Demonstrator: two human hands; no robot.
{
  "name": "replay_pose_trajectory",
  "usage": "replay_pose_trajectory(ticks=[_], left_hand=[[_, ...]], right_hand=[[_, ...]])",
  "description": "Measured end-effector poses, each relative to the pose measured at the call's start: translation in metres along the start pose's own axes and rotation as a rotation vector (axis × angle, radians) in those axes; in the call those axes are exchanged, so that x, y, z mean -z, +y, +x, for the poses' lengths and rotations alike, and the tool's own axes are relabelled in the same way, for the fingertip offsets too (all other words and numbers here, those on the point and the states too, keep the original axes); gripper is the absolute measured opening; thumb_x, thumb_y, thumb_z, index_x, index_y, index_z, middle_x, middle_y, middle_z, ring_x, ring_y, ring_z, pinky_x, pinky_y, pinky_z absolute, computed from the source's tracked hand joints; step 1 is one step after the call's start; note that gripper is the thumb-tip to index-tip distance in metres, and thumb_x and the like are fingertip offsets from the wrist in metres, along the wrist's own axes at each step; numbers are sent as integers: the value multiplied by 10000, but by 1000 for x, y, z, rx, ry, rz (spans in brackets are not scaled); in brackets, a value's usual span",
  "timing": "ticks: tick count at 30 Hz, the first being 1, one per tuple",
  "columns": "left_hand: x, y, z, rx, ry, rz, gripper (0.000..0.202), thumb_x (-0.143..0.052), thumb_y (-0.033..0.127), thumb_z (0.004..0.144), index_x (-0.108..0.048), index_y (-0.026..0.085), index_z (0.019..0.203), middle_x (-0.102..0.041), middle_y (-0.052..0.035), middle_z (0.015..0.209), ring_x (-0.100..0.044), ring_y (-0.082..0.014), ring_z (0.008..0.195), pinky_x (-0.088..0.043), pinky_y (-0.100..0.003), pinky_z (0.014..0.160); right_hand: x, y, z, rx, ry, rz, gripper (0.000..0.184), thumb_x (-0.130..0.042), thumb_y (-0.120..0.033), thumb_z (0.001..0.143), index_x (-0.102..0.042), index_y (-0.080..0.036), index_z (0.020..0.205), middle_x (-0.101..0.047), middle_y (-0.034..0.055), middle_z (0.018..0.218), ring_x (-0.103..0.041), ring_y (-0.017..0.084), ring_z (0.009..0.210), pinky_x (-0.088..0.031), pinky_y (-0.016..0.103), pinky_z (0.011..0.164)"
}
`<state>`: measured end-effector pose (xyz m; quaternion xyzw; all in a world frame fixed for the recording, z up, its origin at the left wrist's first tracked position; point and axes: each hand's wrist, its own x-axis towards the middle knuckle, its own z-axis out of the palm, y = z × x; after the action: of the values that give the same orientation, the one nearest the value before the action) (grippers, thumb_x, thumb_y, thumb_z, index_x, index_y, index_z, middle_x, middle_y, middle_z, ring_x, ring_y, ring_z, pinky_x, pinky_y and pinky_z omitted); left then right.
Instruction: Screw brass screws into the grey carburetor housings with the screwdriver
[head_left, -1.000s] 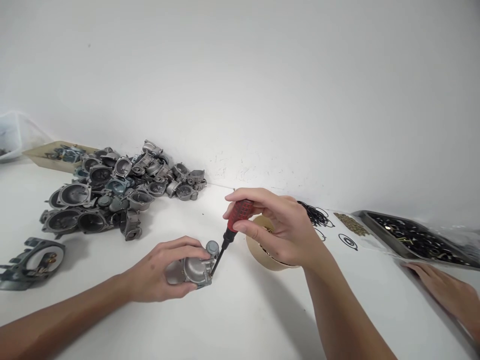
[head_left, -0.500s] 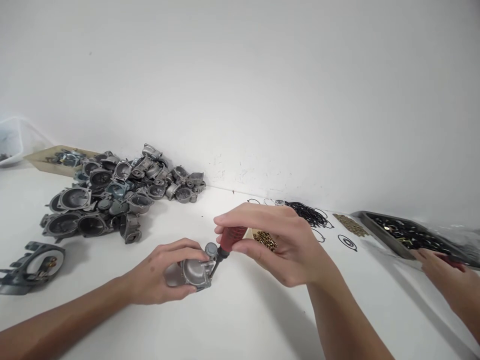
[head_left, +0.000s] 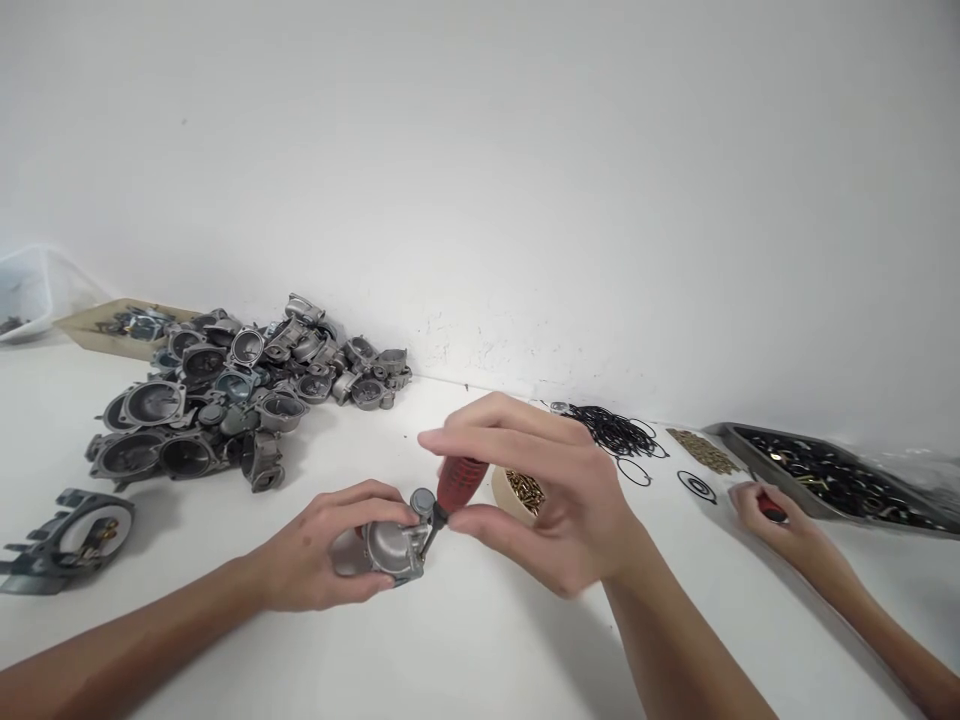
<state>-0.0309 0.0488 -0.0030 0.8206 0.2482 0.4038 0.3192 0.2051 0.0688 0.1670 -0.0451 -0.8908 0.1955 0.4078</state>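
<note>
My left hand (head_left: pixel 337 545) grips a grey metal carburetor float bowl (head_left: pixel 391 548) low over the white table, fingers on its far side and thumb on its near side. A round knob-like part (head_left: pixel 423 499) sticks up at the bowl's far edge. My right hand (head_left: pixel 555 490) is closed around the red handle of a screwdriver (head_left: pixel 459 485), with the fingers over the top and the thumb below. The tilted dark shaft runs down to the bowl's right side. A small brass-coloured piece shows near the tip; its kind is too small to tell.
Many grey bowls (head_left: pixel 187 455) are heaped at left, before a cardboard tray (head_left: pixel 90 330). Brass parts fill a small container (head_left: pixel 510 500) behind my right hand. Black rubber rings (head_left: pixel 611 430), brass pieces (head_left: pixel 703 452) and a dark tray (head_left: pixel 810 500) lie at right, near another person's hand (head_left: pixel 787 535) holding a red-handled tool.
My right hand has shifted slightly left and turned on the screwdriver handle. My left hand keeps the bowl in place. The other person's hand has moved left from the tray, carrying its red-handled tool.
</note>
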Motion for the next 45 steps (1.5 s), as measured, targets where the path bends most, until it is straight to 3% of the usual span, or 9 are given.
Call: replay_pose_trajectory(ticks=[7,11,16,21,27,32,36,39,45], left_hand=[[0,1,1,-12,1,-7,541,-790,237,912,-620,310,1420,-673,-97,1404,-706,-296,1230,-573,-434,1085],[0,0,1,-22,1,0,536,-790,243,917,-618,307,1421,-669,-103,1410,-707,-297,1228,-576,-427,1072],[0,-1,0,-32,16,11,548,-795,236,908,-623,312,1423,-684,-94,1400,-726,-290,1204,-589,-413,1058],[0,-1,1,-50,25,48,534,-790,254,913,-628,307,1419,-694,-97,1396,-737,-285,1191,-599,-399,1042],[0,2,2,-44,42,57,514,-792,249,895,-643,308,1383,-710,-81,1361,-753,-273,1145,-609,-375,993],[0,0,1,-60,30,51,554,-797,235,893,-627,319,1414,-712,-78,1359,-743,-270,1168,-598,-365,1003],[-1,-2,0,-31,35,53,535,-792,249,892,-641,320,1400,-705,-76,1363,-752,-268,1133,-601,-372,994],[-1,-2,0,-29,40,65,518,-789,260,900,-646,319,1394,-705,-74,1359,-750,-270,1136,-600,-367,995],[-1,-1,1,-56,32,54,541,-788,250,908,-626,317,1419,-692,-87,1381,-739,-274,1168,-593,-382,1021]], right_hand=[[2,-3,0,-37,-3,-36,374,-785,-219,965,-738,-199,1335,-743,36,895,-688,151,797,-622,299,718],[2,-3,-1,-43,-70,-2,407,-622,-166,1022,-668,-143,1426,-752,79,986,-710,174,865,-640,358,803],[1,-1,0,-4,35,-137,372,-809,-268,954,-736,-235,1317,-723,8,829,-649,150,742,-604,298,691],[2,-4,0,-27,-51,-55,456,-624,-147,1014,-641,-187,1468,-740,81,1034,-716,174,867,-654,348,775],[2,-3,-1,1,14,-80,400,-788,-295,973,-729,-213,1360,-700,47,1004,-692,118,717,-649,309,717],[5,-3,-1,-62,-58,-13,485,-630,-94,1010,-637,-199,1483,-792,76,1043,-753,172,879,-668,357,796],[1,3,-1,24,47,-109,445,-883,-251,896,-748,-212,1319,-760,1,810,-699,129,728,-628,270,698],[1,2,0,27,33,-87,449,-869,-337,912,-753,-154,1304,-754,46,914,-701,117,733,-634,266,719],[3,0,0,-20,-40,-51,414,-728,-128,992,-689,-154,1403,-761,39,900,-722,141,818,-635,290,750]])
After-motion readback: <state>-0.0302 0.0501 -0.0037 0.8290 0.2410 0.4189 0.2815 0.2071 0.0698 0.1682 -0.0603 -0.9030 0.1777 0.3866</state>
